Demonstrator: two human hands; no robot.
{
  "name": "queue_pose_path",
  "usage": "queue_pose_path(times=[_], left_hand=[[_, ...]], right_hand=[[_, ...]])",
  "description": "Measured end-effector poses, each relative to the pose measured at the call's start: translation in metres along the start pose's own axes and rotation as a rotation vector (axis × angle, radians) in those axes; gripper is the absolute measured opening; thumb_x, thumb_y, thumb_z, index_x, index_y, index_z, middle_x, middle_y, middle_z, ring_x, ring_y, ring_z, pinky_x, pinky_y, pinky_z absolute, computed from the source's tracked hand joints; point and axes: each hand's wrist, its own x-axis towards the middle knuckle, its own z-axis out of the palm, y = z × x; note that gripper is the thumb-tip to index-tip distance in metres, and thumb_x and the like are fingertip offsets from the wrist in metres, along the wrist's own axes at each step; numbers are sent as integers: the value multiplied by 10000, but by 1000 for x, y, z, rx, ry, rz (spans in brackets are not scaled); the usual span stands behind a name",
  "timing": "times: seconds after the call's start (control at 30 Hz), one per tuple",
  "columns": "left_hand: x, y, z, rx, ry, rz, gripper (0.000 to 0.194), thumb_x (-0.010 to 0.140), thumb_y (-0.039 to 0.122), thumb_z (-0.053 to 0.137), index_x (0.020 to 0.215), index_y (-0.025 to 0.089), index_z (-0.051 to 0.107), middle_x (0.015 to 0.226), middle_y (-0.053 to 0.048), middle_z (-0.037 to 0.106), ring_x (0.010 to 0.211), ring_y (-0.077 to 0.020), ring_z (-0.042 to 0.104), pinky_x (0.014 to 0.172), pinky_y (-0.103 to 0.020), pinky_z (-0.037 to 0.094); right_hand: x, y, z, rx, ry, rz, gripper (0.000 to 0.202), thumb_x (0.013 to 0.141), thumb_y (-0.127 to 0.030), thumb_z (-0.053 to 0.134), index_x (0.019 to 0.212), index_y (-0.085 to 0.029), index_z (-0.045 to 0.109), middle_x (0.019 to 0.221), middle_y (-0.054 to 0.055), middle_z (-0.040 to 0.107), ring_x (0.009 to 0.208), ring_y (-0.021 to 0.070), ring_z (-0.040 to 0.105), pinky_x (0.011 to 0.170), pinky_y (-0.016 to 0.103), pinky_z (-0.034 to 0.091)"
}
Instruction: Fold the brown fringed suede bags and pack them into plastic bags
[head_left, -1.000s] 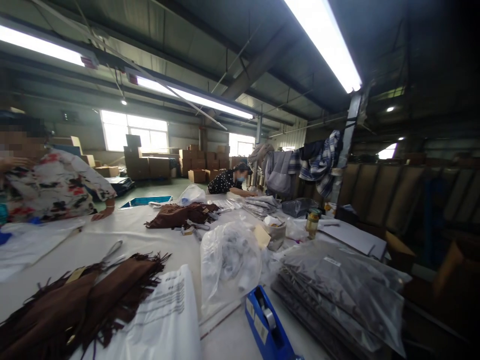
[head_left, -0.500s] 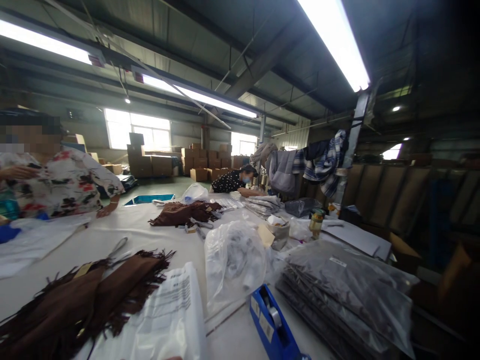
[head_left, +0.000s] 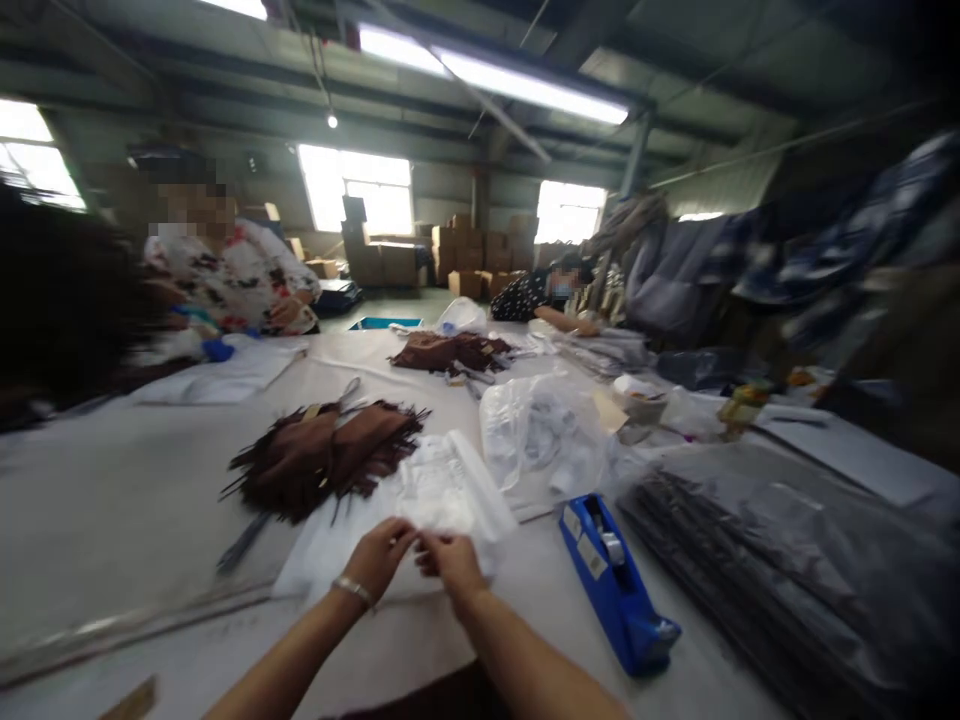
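Both my hands meet over a stack of white, see-through plastic bags (head_left: 442, 480) at the near side of the table. My left hand (head_left: 381, 555), with a bracelet at the wrist, pinches at the bags' near edge. Fingertips almost touching it, my right hand (head_left: 452, 565) is closed in a pinch at the same edge. The blur hides how many layers they hold. Just beyond, to the left, lies a folded brown fringed scarf (head_left: 330, 455) with a tag. On the right stands a blue tape dispenser (head_left: 619, 590).
A clear bag of white pieces (head_left: 544, 430) sits past the plastic bags. Dark packed goods in plastic (head_left: 742, 560) fill the right side. Another brown scarf bundle (head_left: 450, 352) lies farther back. Two people are across the table; a dark blurred shape is at far left.
My view has tilted down and swung left. Both my hands have come into view over the plastic bags. The person in the floral top has changed arm position.
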Motion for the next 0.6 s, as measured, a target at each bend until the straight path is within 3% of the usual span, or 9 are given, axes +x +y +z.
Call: queue_pose_path(times=[0.07, 0.2, 0.33, 0.37, 0.43, 0.5, 0.53, 0.6], left_hand=[[3, 4, 1, -23, 60, -96, 238, 826, 334, 444, 689, 173, 553, 672, -44, 648, 646, -170, 611, 614, -268, 478], [19, -12, 0, 39, 190, -267, 279, 922, 242, 285, 881, 130, 537, 680, -65, 655, 553, -134, 604, 521, -222, 443], [24, -10, -3, 167, 279, -214, 275, 954, 268, 308, 988, 131, 544, 729, -78, 650, 649, -168, 622, 570, -240, 422], [22, -5, -2, 200, 270, -172, 270, 956, 290, 328, 1008, 143, 549, 743, -75, 652, 672, -177, 626, 586, -246, 420], [14, 7, -1, 264, 228, -74, 287, 962, 335, 340, 1046, 167, 557, 755, -68, 655, 690, -191, 630, 603, -255, 417], [1, 19, 1, 316, 189, 13, 322, 970, 369, 319, 1049, 184, 571, 748, -64, 657, 700, -194, 635, 613, -256, 422], [-7, 24, 2, 344, 168, 53, 340, 971, 392, 316, 1036, 191, 582, 747, -65, 660, 708, -195, 639, 618, -256, 429], [-23, 31, 4, 440, 64, 137, 380, 949, 476, 355, 1026, 191, 592, 751, -75, 668, 729, -213, 651, 628, -268, 453]], right_hand=[[5, 7, -12, 1, 37, 34, 412, 617, -469, 750, 759, -110, 606, 650, 18, 611, 531, 86, 563, 463, 177, 450], [-2, 30, -25, -27, 48, 110, 314, 747, -421, 644, 871, -136, 599, 744, 16, 640, 590, 63, 575, 533, 153, 466], [-41, 9, -16, -114, -129, 198, 410, 810, -508, 533, 864, -114, 631, 745, 76, 662, 556, 112, 590, 501, 226, 478], [-50, -4, -13, -176, -194, 141, 421, 811, -520, 533, 869, -118, 645, 756, 86, 668, 586, 139, 607, 522, 258, 494], [-56, -32, -10, -448, -250, -185, 383, 823, -482, 550, 1009, -161, 646, 926, 98, 678, 799, 204, 637, 700, 348, 527], [-49, -56, -15, -936, -183, -597, 402, 850, -368, 546, 1228, -232, 548, 1172, 90, 604, 1088, 253, 541, 947, 437, 425], [-42, -63, -19, -1173, -134, -727, 425, 855, -302, 533, 1275, -243, 512, 1210, 88, 578, 1147, 266, 491, 1000, 456, 369], [-28, -67, -27, -1473, -107, -762, 386, 824, -178, 513, 1202, -210, 584, 1083, 102, 620, 1081, 281, 510, 961, 441, 388]])
